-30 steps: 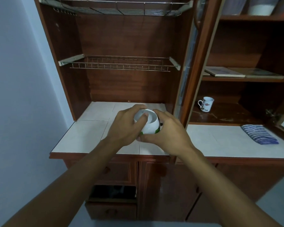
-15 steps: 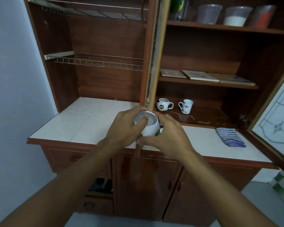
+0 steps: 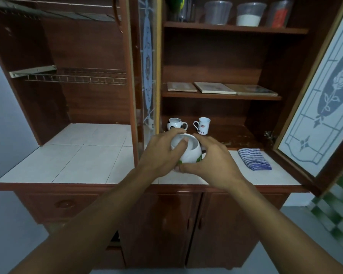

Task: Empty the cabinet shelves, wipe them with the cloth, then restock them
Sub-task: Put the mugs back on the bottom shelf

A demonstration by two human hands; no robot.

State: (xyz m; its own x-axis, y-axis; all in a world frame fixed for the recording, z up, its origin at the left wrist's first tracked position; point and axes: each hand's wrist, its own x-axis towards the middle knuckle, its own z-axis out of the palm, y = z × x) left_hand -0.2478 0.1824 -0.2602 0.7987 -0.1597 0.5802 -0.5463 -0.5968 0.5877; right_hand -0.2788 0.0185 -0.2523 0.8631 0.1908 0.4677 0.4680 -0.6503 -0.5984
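A round white mug with green marks (image 3: 190, 153) is tilted above the tiled counter, in front of the right cabinet bay. My left hand (image 3: 160, 155) grips its left side with the thumb over the rim. From the right and below, my right hand (image 3: 210, 159) holds it. On the bottom shelf (image 3: 238, 133) behind stand a round black-and-white mug (image 3: 174, 124) and a small white printed mug (image 3: 203, 125). A folded blue-striped cloth (image 3: 253, 159) lies on the counter to the right.
The middle shelf holds flat boards (image 3: 214, 88); the top shelf holds plastic containers (image 3: 248, 13). An open glass door (image 3: 321, 91) juts out at right, another stands edge-on (image 3: 147, 76) at centre. The left bay has wire racks (image 3: 73, 77) above a white tiled counter (image 3: 71, 155).
The view has swung right, from the left bay to the open right bay. Both hands keep the same hold on the white mug, carrying it rightward with the view.
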